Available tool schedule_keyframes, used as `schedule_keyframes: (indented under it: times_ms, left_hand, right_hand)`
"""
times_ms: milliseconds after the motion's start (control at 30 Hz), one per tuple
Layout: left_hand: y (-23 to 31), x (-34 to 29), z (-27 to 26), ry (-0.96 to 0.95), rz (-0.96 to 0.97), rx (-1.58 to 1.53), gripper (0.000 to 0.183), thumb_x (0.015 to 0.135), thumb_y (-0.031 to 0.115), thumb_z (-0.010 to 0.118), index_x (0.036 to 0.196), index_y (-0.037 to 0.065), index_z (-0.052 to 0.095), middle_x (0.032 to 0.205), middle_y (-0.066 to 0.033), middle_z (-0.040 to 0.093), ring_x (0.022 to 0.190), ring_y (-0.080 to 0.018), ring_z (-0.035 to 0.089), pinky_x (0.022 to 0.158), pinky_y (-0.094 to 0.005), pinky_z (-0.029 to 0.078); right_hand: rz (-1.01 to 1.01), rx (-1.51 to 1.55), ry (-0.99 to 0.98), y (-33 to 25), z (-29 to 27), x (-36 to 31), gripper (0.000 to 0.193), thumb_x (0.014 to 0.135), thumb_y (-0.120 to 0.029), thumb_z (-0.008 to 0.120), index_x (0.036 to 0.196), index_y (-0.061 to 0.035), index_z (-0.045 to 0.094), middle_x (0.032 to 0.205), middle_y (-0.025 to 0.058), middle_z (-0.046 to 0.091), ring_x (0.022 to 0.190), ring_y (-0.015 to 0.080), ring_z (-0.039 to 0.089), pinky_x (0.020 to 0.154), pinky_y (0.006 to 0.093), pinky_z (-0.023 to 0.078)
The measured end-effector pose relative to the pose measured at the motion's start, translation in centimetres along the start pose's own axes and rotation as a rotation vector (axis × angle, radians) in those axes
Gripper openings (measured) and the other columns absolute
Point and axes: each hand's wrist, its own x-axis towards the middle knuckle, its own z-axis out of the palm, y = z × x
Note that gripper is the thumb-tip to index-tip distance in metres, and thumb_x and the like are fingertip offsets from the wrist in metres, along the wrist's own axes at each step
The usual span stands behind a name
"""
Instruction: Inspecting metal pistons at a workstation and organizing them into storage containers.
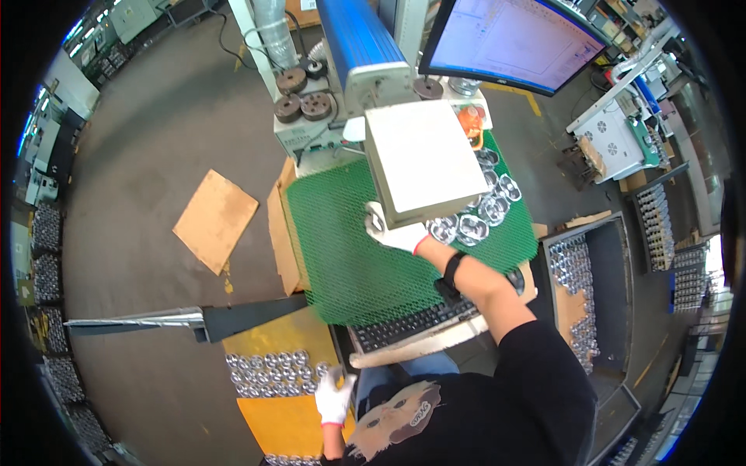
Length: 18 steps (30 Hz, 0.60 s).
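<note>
My right hand (398,234), in a white glove, reaches over the green mesh mat (334,264) to the lower edge of a white box-shaped machine head (426,155). Its fingers are curled around a small shiny metal part (377,221), partly covered by the glove. Low on the left, my gloved left hand (334,402) is at the right end of a row of round shiny metal parts (272,374) on a yellow board (272,419). Something greyish shows between its bent fingers, too small to make out. More shiny metal parts (472,228) lie loosely on the mat, right of the machine head.
A black keyboard (412,322) lies along the mat's near edge. Behind stand a blue machine column (361,46), several dark round weights (315,105) and a monitor (517,43). At right is a dark crate (614,287) of metal parts; cardboard (216,221) lies on the left floor.
</note>
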Motion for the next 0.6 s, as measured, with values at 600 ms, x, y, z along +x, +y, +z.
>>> schedule_keyframes:
  times_ms: [600]
  left_hand:
    - [7.2, 4.6, -1.2, -0.337, 0.469, 0.381, 0.053, 0.085, 0.05, 0.062, 0.119, 0.009, 0.063, 0.105, -0.0127, 0.068, 0.099, -0.0304, 0.065, 0.087, -0.0394, 0.05]
  right_hand:
    - [0.033, -0.308, -0.02, -20.9, -10.1, -14.8, 0.05, 0.068, -0.026, 0.073, 0.112, -0.0082, 0.058, 0.112, 0.0182, 0.055, 0.105, 0.0364, 0.052, 0.092, 0.0484, 0.041]
